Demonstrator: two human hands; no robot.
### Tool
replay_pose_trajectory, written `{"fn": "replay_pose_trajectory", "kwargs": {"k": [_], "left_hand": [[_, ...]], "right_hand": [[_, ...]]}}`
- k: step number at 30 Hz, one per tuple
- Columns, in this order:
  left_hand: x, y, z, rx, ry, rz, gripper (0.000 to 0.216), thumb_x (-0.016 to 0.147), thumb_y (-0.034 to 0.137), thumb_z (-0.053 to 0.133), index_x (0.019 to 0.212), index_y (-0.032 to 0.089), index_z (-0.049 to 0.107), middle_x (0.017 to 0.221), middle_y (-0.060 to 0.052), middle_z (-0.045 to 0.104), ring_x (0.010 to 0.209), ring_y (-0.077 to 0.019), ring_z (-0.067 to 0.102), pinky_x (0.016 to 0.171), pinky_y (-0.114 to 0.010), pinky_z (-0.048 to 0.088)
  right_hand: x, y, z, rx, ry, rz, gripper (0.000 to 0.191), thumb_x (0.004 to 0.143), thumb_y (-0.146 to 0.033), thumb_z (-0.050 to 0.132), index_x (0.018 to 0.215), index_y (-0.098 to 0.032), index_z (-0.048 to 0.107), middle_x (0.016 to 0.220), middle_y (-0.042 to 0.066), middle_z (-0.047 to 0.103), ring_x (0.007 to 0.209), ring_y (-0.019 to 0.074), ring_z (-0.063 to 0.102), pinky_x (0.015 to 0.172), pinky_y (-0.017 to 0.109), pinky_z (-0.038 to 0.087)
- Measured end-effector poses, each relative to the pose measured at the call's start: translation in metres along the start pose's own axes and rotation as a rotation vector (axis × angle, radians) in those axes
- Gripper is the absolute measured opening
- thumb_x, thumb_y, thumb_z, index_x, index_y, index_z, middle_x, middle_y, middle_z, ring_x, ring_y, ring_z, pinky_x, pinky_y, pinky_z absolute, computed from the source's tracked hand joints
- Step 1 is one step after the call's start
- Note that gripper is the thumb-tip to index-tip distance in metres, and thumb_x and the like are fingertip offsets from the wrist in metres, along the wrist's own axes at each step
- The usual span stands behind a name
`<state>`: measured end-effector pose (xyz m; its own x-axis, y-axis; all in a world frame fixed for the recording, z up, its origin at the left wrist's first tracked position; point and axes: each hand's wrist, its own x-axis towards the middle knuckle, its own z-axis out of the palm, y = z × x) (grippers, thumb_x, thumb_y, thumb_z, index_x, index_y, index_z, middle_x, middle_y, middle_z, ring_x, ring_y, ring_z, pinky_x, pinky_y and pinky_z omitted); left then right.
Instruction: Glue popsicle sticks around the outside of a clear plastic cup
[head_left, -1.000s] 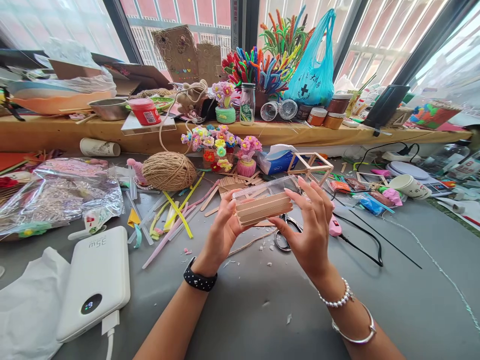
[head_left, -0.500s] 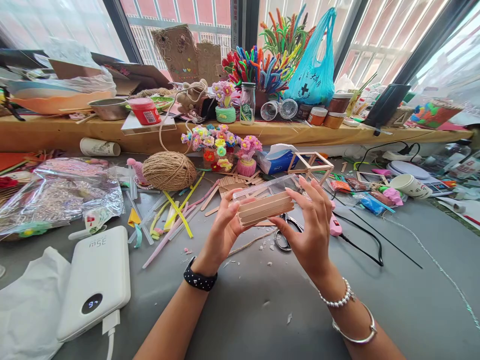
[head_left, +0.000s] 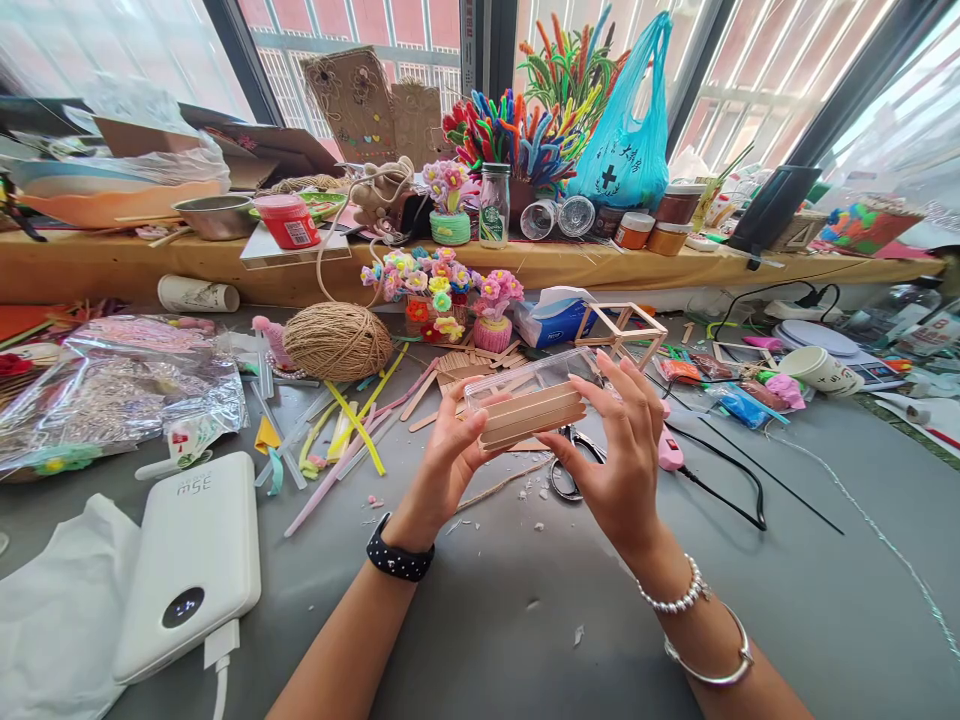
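Note:
Between my two hands, above the grey table, is a clear plastic box (head_left: 517,378) with popsicle sticks (head_left: 531,414) lying side by side along its near face. My left hand (head_left: 452,440) grips the box's left end, thumb at the front. At the right end, my right hand (head_left: 616,440) holds it between thumb and fingertips. Behind the box lie loose popsicle sticks (head_left: 457,366). Scissors (head_left: 564,480) rest under my right hand, and a pink glue gun (head_left: 670,447) is just to its right, partly hidden.
A twine ball (head_left: 337,342) and yellow strips (head_left: 365,440) lie left of my hands. A white power bank (head_left: 196,540) with a cable is at the near left. A wooden stick frame (head_left: 626,328) stands behind my right hand. Black cord (head_left: 720,490) curves across the right.
The box and sticks have tilted slightly in my hands, so their near face looks a little different. Both hands keep their hold in nearly the same place.

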<state>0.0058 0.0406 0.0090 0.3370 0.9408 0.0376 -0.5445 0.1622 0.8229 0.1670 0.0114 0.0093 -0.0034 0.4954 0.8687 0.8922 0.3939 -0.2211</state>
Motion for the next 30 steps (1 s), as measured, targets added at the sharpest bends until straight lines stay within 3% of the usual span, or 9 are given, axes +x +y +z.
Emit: {"fn": "replay_pose_trajectory", "kwargs": {"k": [7, 11, 13, 17, 19, 24, 27, 30], "left_hand": [[0.002, 0.006, -0.009, 0.244, 0.056, 0.007, 0.055, 0.070, 0.038, 0.060, 0.120, 0.026, 0.038, 0.115, -0.008, 0.054, 0.103, -0.0265, 0.052, 0.072, -0.033, 0.047], [0.004, 0.014, -0.017, 0.415, 0.056, -0.042, 0.057, 0.068, 0.046, 0.056, 0.119, 0.024, 0.043, 0.116, -0.008, 0.054, 0.102, -0.0279, 0.051, 0.067, -0.030, 0.044], [0.005, 0.015, -0.019, 0.476, 0.057, -0.049, 0.058, 0.068, 0.049, 0.054, 0.119, 0.023, 0.044, 0.112, -0.008, 0.057, 0.102, -0.0278, 0.050, 0.067, -0.030, 0.042], [0.006, 0.008, -0.016, 0.558, 0.072, 0.011, 0.056, 0.068, 0.049, 0.054, 0.115, 0.020, 0.044, 0.101, -0.008, 0.063, 0.093, -0.0250, 0.055, 0.069, -0.030, 0.039], [0.006, 0.006, -0.015, 0.570, 0.060, 0.027, 0.056, 0.068, 0.049, 0.055, 0.113, 0.018, 0.044, 0.098, -0.009, 0.064, 0.087, -0.0238, 0.057, 0.069, -0.030, 0.039], [0.004, 0.007, -0.012, 0.568, 0.073, 0.044, 0.059, 0.067, 0.053, 0.058, 0.111, 0.017, 0.046, 0.094, -0.009, 0.066, 0.089, -0.0249, 0.058, 0.071, -0.030, 0.040], [0.003, 0.000, -0.007, 0.487, 0.197, 0.070, 0.064, 0.065, 0.059, 0.058, 0.112, 0.018, 0.044, 0.092, -0.009, 0.066, 0.086, -0.0237, 0.060, 0.072, -0.031, 0.042], [0.001, -0.013, 0.000, 0.322, 0.330, 0.102, 0.069, 0.064, 0.064, 0.056, 0.116, 0.019, 0.041, 0.095, -0.007, 0.064, 0.085, -0.0222, 0.061, 0.074, -0.032, 0.044]], "right_hand": [[0.001, -0.001, -0.003, 0.025, -0.019, 0.018, 0.032, 0.075, -0.040, 0.062, 0.099, -0.019, 0.056, 0.127, 0.011, 0.047, 0.124, 0.0282, 0.035, 0.101, 0.049, 0.030], [0.005, 0.004, -0.008, 0.202, -0.073, 0.115, 0.031, 0.077, -0.041, 0.059, 0.098, -0.020, 0.054, 0.118, 0.010, 0.054, 0.119, 0.0257, 0.042, 0.099, 0.046, 0.033], [0.007, 0.008, -0.011, 0.321, -0.224, 0.240, 0.037, 0.077, -0.044, 0.057, 0.105, -0.019, 0.052, 0.114, 0.010, 0.057, 0.112, 0.0241, 0.048, 0.095, 0.044, 0.038], [0.009, 0.012, -0.013, 0.537, -0.710, 0.476, 0.047, 0.074, -0.051, 0.057, 0.109, -0.020, 0.053, 0.113, 0.009, 0.059, 0.106, 0.0241, 0.054, 0.091, 0.042, 0.044], [0.009, 0.011, -0.013, 0.618, -0.839, 0.549, 0.054, 0.071, -0.053, 0.060, 0.112, -0.019, 0.052, 0.117, 0.010, 0.057, 0.108, 0.0245, 0.054, 0.092, 0.041, 0.044], [0.008, 0.007, -0.011, 0.698, -0.931, 0.624, 0.060, 0.070, -0.053, 0.060, 0.120, -0.022, 0.047, 0.125, 0.008, 0.052, 0.112, 0.0242, 0.051, 0.091, 0.041, 0.045], [0.007, 0.002, -0.009, 0.762, -0.940, 0.663, 0.060, 0.071, -0.053, 0.060, 0.121, -0.023, 0.046, 0.123, 0.008, 0.053, 0.109, 0.0240, 0.053, 0.086, 0.039, 0.047], [0.005, -0.002, -0.006, 0.801, -0.844, 0.726, 0.059, 0.071, -0.053, 0.058, 0.119, -0.022, 0.046, 0.121, 0.009, 0.054, 0.108, 0.0242, 0.052, 0.084, 0.038, 0.048]]}}
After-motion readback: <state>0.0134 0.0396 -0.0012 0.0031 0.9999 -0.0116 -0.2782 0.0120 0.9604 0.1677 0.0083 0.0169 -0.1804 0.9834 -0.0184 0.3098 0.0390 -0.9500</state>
